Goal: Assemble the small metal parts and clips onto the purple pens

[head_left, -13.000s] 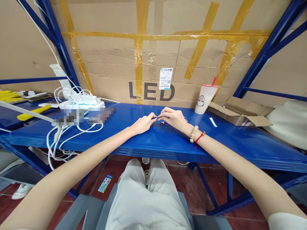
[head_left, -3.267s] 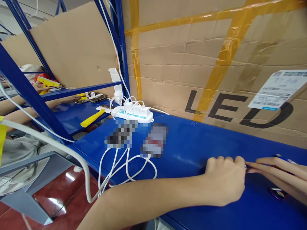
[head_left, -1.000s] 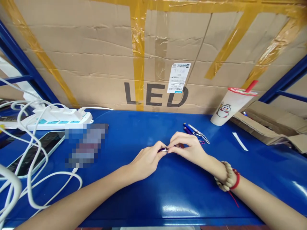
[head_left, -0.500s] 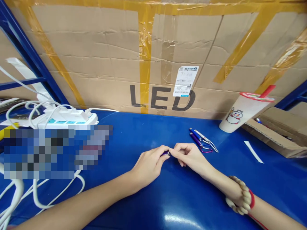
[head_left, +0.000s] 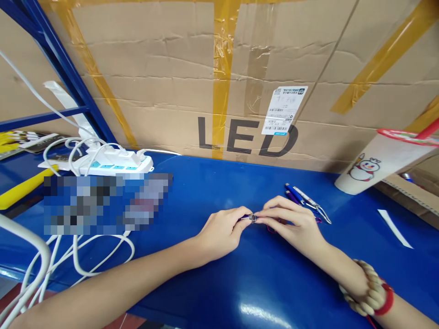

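My left hand point(head_left: 224, 233) pinches a small dark purple-blue tube with a round metal end point(head_left: 253, 218), most of it hidden by the fingers. From the other side my right hand point(head_left: 295, 221) closes its thumb and fingertips at that metal end. A thin reddish loop point(head_left: 270, 227) shows below the right fingers; whether it is attached to the tube, I cannot tell. Just behind the right hand lie a blue pen-like tube point(head_left: 293, 192), a silver one point(head_left: 305, 196) with a metal clip, and a purple one point(head_left: 292, 198), partly covered by the hand.
A white power strip point(head_left: 137, 164) with tangled cables stands at the left on the blue table point(head_left: 206, 187). A large taped carton point(head_left: 164, 91) forms the back. At the right are a drink cup point(head_left: 360, 169) with red straw, a white strip point(head_left: 394, 228) and a cardboard tray point(head_left: 404, 192).
The view has shifted, so the surroundings sit differently in it. My right fingers have straightened and spread over the tube's metal end, which now faces more towards me.
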Motion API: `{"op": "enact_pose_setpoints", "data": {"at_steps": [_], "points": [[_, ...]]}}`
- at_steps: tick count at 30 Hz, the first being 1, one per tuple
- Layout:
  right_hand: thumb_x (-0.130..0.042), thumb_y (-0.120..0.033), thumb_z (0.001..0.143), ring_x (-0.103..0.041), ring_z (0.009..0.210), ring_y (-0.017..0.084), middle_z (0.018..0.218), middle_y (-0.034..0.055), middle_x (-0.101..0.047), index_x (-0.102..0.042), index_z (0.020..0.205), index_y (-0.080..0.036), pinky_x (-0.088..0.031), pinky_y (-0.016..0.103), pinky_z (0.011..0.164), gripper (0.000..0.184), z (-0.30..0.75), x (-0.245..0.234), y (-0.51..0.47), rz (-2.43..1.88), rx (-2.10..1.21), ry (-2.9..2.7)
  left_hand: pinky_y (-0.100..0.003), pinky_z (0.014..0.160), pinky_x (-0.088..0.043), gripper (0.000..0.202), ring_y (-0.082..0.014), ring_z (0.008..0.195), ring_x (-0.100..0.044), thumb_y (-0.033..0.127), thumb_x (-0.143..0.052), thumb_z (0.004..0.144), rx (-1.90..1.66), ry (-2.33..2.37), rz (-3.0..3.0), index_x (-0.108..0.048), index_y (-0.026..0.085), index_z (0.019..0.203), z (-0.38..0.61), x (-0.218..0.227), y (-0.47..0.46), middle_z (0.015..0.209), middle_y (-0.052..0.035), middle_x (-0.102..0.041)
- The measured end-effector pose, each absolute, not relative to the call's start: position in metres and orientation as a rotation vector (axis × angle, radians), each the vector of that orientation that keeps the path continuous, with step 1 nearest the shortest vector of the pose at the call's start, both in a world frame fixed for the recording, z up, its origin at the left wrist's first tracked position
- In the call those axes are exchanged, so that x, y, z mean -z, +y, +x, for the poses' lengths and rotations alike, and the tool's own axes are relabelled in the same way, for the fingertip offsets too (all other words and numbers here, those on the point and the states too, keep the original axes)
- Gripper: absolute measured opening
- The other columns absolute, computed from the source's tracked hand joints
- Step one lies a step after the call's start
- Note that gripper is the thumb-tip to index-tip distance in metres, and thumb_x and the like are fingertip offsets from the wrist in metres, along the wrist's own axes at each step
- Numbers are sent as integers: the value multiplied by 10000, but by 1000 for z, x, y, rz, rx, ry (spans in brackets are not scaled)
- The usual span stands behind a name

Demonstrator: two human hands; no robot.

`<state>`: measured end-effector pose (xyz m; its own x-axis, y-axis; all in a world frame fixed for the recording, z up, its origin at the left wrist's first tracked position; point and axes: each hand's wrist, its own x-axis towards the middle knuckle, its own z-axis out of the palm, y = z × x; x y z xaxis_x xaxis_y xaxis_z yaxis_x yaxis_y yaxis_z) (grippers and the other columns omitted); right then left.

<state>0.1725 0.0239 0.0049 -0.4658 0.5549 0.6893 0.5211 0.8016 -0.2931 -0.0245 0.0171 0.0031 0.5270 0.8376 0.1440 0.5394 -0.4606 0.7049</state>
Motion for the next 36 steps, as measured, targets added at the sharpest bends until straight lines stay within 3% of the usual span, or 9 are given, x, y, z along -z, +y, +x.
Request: {"op": "enact_pose_setpoints", "data": {"at_steps": [9, 18, 29, 36], "points": [[-602, -184, 828, -583, 576, 65, 772, 16, -642, -684, 810, -181, -432, 181, 501, 84, 174, -13, 21, -702, 237, -2277, -257, 731, -396, 197, -158, 863, -596, 312, -330, 934, -538, 1059, 2166, -490, 232, 1017, -28, -3, 16, 996, 17, -633], [-674, -277, 770, -523, 527, 54, 698, 4, -627, -694, 712, -179, -402, 182, 472, 116, 166, -4, 20, -942, -363, -2097, -247, 686, -402, 107, -151, 770, -604, 275, -375, 912, -574, 1036, 2189, -463, 217, 932, -29, 3, 18, 887, 17, -641], [-630, -273, 794, -466, 475, 41, 694, 5, -607, -675, 680, -163, -366, 188, 448, 165, 163, -5, 15, -1066, -423, -2080, -221, 682, -428, 59, -134, 833, -621, 258, -438, 894, -698, 1005, 2182, -481, 219, 895, -27, 8, 19, 1017, 38, -652], [-631, -321, 788, -440, 443, 43, 613, 8, -568, -644, 652, -133, -346, 177, 415, 232, 161, -3, 17, -1152, -518, -2042, -258, 776, -430, 161, -156, 926, -609, 287, -416, 914, -675, 1082, 2208, -530, 243, 1018, -25, 7, 18, 1009, 32, -648]]}}
